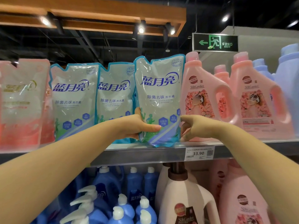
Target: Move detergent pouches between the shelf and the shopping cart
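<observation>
Pouch (159,97) stands upright on the shelf (129,153) edge between the two grips: left grip (137,126) clasps its lower left side, right grip (192,127) pinches its lower right edge.

A single wide-angle camera on the person's head looks forward from close in front of the shelf (137,155), tilted slightly upward so that the ceiling lights (141,30) and exit sign (215,42) fill the top. The detergent pouch (159,97) sits mid-frame, near the lens. The left forearm (48,159) and right forearm (258,151) enter from the lower corners.
</observation>
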`<state>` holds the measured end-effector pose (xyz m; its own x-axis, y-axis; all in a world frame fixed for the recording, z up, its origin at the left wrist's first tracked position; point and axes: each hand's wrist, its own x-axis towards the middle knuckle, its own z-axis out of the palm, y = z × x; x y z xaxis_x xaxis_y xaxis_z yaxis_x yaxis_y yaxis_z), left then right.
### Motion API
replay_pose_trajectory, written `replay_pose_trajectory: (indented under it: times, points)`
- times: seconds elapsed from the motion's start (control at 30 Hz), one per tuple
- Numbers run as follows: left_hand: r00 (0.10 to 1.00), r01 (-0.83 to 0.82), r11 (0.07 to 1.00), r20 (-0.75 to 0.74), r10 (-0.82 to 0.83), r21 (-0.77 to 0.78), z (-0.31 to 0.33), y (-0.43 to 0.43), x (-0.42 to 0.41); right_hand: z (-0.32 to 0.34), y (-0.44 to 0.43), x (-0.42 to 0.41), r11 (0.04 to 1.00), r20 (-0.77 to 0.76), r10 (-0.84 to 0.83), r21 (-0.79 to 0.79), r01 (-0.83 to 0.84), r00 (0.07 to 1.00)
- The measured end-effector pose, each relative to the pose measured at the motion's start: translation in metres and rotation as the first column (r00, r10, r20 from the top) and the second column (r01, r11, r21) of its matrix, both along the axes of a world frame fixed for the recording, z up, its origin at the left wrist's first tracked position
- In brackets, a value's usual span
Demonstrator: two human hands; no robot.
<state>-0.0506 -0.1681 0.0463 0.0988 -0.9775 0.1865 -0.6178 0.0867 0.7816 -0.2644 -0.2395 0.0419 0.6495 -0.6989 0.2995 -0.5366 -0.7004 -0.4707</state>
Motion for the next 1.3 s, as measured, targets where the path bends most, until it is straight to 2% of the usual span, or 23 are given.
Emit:
replay_pose_trajectory:
  times: [0.13,0.3,0.53,0.67,0.73,0.97,1.13,1.3]
  points:
    - [1.000,0.015,1.000,-0.013,-0.015,0.023,0.006,-0.001,-0.001,-0.002,-0.003,0.002,1.000,0.034,0.014,-0.028,-0.013,0.999]
    - [0.998,-0.028,1.000,0.050,0.028,-0.002,0.009,0.003,0.000,-0.006,-0.007,0.012,0.998,0.055,-0.008,-0.064,0.012,0.998]
    - [0.993,-0.072,0.996,0.091,0.076,-0.045,0.000,-0.002,0.008,-0.001,-0.009,0.014,0.997,-0.030,-0.003,-0.083,0.001,1.000]
    - [0.999,0.039,0.998,0.010,-0.040,0.052,0.000,0.012,0.014,-0.002,-0.007,0.014,0.997,-0.027,0.000,-0.080,-0.002,1.000]
    - [0.999,0.046,0.992,-0.005,-0.045,0.121,-0.004,0.022,0.018,-0.001,-0.006,0.014,0.997,-0.031,-0.004,-0.071,0.002,1.000]
    - [0.963,-0.108,0.994,0.247,0.109,-0.017,-0.013,0.023,0.016,0.002,-0.003,0.017,0.992,-0.087,-0.047,-0.121,0.036,0.995]
    - [0.950,-0.140,0.990,0.277,0.143,-0.030,-0.013,0.014,0.017,0.001,-0.001,0.017,0.993,-0.101,-0.056,-0.107,0.045,0.993]
    - [0.954,-0.168,0.984,0.262,0.146,0.065,-0.005,0.012,0.019,0.003,0.005,0.015,0.996,-0.114,-0.053,-0.079,0.045,0.992]
